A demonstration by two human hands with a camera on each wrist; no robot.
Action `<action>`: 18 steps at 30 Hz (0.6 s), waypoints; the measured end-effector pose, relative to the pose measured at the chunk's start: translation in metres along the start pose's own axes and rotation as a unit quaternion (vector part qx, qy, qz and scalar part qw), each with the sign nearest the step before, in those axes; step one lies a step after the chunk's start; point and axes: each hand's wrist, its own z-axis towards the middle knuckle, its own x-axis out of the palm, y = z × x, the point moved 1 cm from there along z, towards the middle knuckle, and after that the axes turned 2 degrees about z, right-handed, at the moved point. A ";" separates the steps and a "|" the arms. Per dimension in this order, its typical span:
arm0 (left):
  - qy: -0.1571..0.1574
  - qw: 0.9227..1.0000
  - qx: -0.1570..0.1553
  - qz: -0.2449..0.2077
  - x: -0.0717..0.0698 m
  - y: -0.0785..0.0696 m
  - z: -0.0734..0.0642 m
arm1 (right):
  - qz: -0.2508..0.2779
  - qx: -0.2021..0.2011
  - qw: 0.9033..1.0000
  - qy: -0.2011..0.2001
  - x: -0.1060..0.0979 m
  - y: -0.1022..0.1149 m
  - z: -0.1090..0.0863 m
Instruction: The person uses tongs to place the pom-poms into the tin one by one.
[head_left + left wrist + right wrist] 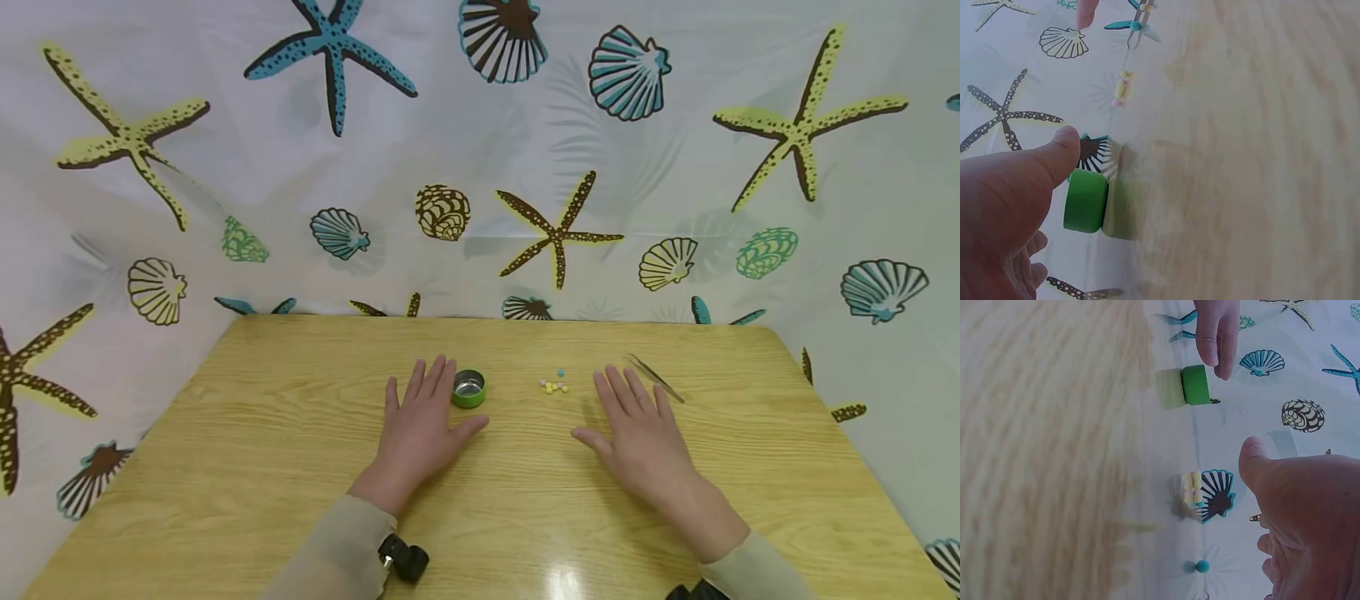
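Observation:
My left hand is spread over the left half of the table, fingers straight and thumb out. Right beside its index fingertip stands a small round green tin with a silvery inside and no lid on it. My right hand, also spread with straight fingers, holds nothing. Between the hands lies a little cluster of yellow and pink beads, with one blue bead just behind it. Thin metal tweezers lie slantwise beyond the right fingertips. In the left wrist view the tin's green wall shows near my thumb.
The light wooden table ends at the back against a white cloth printed with starfish and shells, which also hangs at both sides. A black wrist device sits at my left sleeve.

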 end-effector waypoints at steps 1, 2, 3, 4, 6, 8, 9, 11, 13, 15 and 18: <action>0.000 1.000 -0.002 -0.003 0.001 0.001 0.001 | 0.000 0.001 1.000 0.000 0.000 -0.001 0.000; -0.001 1.000 -0.003 -0.006 0.002 0.001 0.002 | 0.001 0.003 1.000 0.000 0.000 -0.001 0.001; -0.001 1.000 -0.003 -0.010 0.003 0.002 0.003 | 0.002 0.005 1.000 0.001 0.001 -0.002 0.001; -0.001 1.000 -0.003 -0.013 0.004 0.002 0.004 | 0.003 0.006 1.000 0.000 0.001 -0.002 0.001; 0.000 1.000 -0.005 -0.018 0.005 0.003 0.007 | 0.003 0.009 1.000 -0.001 0.001 -0.004 0.001; 0.000 1.000 -0.002 -0.023 0.007 0.004 0.009 | -0.001 0.011 1.000 -0.003 0.001 -0.005 0.001; 0.001 1.000 -0.002 -0.026 0.008 0.004 0.010 | -0.004 0.013 1.000 -0.002 0.001 -0.006 0.001; 0.004 0.999 -0.003 -0.035 0.010 0.004 0.012 | -0.009 0.015 1.000 -0.002 0.002 -0.009 0.002; 0.004 0.999 -0.002 -0.045 0.011 0.005 0.014 | -0.013 0.018 1.000 -0.002 0.002 -0.011 0.002; 0.003 0.998 -0.004 -0.056 0.012 0.004 0.015 | -0.013 0.018 1.000 -0.003 0.002 -0.014 0.002; -0.001 0.998 -0.005 -0.070 0.012 0.004 0.018 | -0.012 0.018 1.000 -0.005 0.001 -0.017 0.003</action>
